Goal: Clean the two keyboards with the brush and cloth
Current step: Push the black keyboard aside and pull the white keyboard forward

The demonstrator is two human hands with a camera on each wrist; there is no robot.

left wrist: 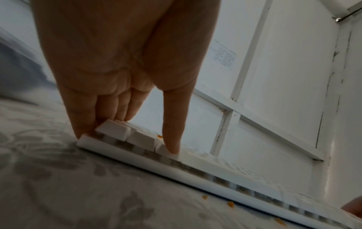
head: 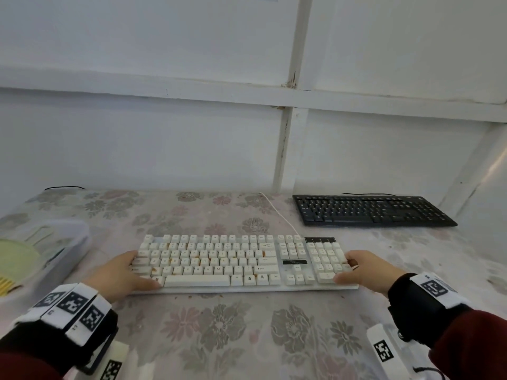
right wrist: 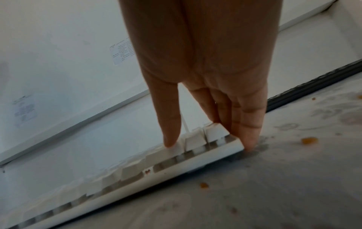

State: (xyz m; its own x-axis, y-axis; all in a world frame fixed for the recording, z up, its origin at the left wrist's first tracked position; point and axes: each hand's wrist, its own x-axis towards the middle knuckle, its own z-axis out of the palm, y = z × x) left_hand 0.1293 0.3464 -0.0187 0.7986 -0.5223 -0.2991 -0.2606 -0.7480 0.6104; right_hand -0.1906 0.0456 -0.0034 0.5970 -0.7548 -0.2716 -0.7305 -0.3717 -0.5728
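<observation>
A white keyboard (head: 219, 261) with orange stains and crumbs on its keys lies flat on the flowered tablecloth, in the middle. My left hand (head: 137, 271) holds its left end, thumb on the bottom-row keys and fingers down the side edge; the left wrist view shows this hand (left wrist: 129, 134) on the keyboard (left wrist: 195, 164). My right hand (head: 347, 271) holds the right end the same way by the number pad, as the right wrist view shows (right wrist: 209, 144). A black keyboard (head: 370, 211) lies at the back right, untouched. I cannot make out a brush.
A clear plastic box (head: 76, 237) stands at the left edge, with a pale green thing (head: 16, 259) and a yellow ribbed thing (head: 6, 283) in it. Orange crumbs (right wrist: 309, 140) lie on the cloth around the keyboard. A white cable (head: 277, 212) runs back to the wall.
</observation>
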